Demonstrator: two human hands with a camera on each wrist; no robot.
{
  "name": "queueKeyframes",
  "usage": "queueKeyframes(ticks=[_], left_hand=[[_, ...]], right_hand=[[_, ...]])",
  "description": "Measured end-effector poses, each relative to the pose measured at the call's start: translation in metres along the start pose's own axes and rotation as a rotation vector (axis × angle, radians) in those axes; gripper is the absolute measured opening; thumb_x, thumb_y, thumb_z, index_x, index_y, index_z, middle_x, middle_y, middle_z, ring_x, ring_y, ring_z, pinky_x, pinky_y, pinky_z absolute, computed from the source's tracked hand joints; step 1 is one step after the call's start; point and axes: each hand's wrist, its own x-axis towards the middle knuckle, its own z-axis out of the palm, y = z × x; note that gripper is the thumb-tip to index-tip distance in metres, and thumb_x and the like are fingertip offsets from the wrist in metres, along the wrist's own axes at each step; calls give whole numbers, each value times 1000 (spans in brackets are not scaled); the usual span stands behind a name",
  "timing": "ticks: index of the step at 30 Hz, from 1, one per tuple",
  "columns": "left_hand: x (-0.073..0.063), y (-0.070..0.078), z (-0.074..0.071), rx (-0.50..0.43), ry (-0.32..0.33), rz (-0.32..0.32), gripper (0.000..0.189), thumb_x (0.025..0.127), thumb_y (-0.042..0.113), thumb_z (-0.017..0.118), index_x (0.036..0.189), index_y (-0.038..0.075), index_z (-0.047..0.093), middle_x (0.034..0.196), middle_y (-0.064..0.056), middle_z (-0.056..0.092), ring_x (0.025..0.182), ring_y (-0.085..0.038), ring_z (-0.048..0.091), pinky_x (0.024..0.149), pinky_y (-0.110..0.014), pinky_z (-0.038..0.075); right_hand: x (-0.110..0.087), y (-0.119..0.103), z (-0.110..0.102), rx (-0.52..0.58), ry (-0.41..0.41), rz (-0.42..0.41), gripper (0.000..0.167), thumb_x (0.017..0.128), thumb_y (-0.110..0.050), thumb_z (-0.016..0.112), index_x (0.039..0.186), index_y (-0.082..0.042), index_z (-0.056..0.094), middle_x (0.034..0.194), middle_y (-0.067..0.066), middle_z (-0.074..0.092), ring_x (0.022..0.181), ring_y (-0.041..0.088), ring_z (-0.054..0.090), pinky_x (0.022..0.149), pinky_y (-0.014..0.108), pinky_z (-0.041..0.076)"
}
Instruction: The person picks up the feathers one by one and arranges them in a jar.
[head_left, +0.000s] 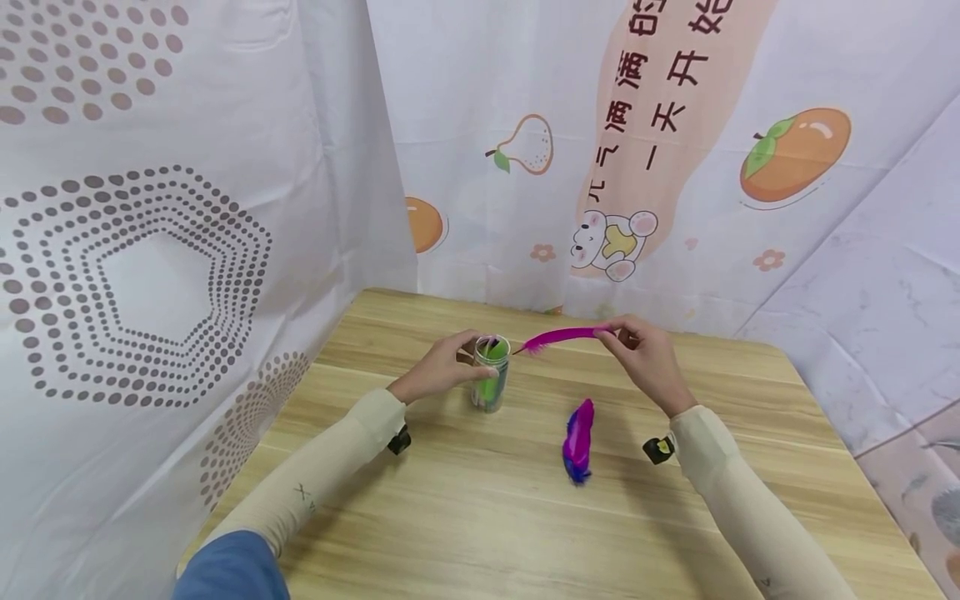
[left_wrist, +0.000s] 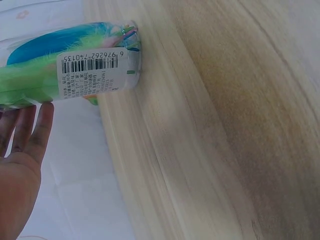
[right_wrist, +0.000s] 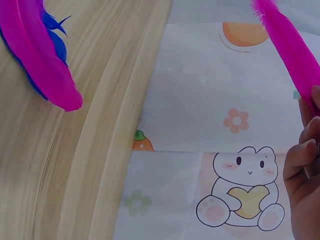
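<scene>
A clear jar (head_left: 491,396) holding green, blue and other feathers (left_wrist: 30,80) stands upright on the table, its top uncovered. My left hand (head_left: 442,367) grips it from the left, thumb in front and fingers behind. In the left wrist view a barcode label (left_wrist: 90,72) shows low on the jar. My right hand (head_left: 645,358) pinches a magenta feather (head_left: 562,336) by its soft tip, and the bare quill end points left, close to the jar's rim. On the table below lie a magenta feather (head_left: 581,437) and blue feathers (head_left: 572,467), overlapping.
The wood-grain table (head_left: 450,525) ends at a printed white curtain (head_left: 480,167) behind and a dotted curtain (head_left: 172,275) on the left. A small black camera (head_left: 660,450) hangs under the right wrist, another (head_left: 400,439) under the left.
</scene>
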Motion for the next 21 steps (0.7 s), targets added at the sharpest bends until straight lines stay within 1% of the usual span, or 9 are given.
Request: queueKeyframes(ticks=[4,6,10,12,14,21], left_hand=[[0,0,0,1,-2,-8,52,89,44,81,133,26,61,116,6,66,105,-15,62,100,-36,51],[0,0,0,3,3,-11,51,89,42,82,133,25,62,116,5,66,105,-16,62,100,-37,51],[0,1,0,-15,11,-13,50,89,36,83,133,23,62,116,4,66,105,-18,61,101,-41,50],[0,1,0,-24,11,-12,50,89,35,83,133,22,62,116,3,66,105,-18,61,101,-43,50],[0,1,0,-28,8,-10,50,89,35,83,133,21,62,116,2,67,106,-19,61,102,-44,50],[1,1,-1,8,-7,1,50,89,43,81,131,25,62,114,3,66,104,-15,62,100,-38,51]], right_hand=[[2,-3,2,-11,11,-11,10,97,-17,74,107,-14,78,69,-1,54,57,13,42,48,24,32],[3,-4,3,-18,13,-15,10,97,-17,74,107,-13,78,69,-2,54,57,13,42,48,24,32],[7,-6,5,-22,11,-24,10,97,-16,74,106,-14,77,69,-2,53,57,13,42,49,24,32],[9,-7,6,-16,13,-44,9,97,-13,75,105,-14,77,69,-2,54,57,13,43,48,23,32],[11,-8,7,-8,13,-65,9,96,-12,75,105,-14,77,69,-2,55,57,13,44,49,22,33],[15,-13,12,-5,8,-120,12,94,-7,77,104,-13,78,71,-3,57,59,12,45,52,21,34]])
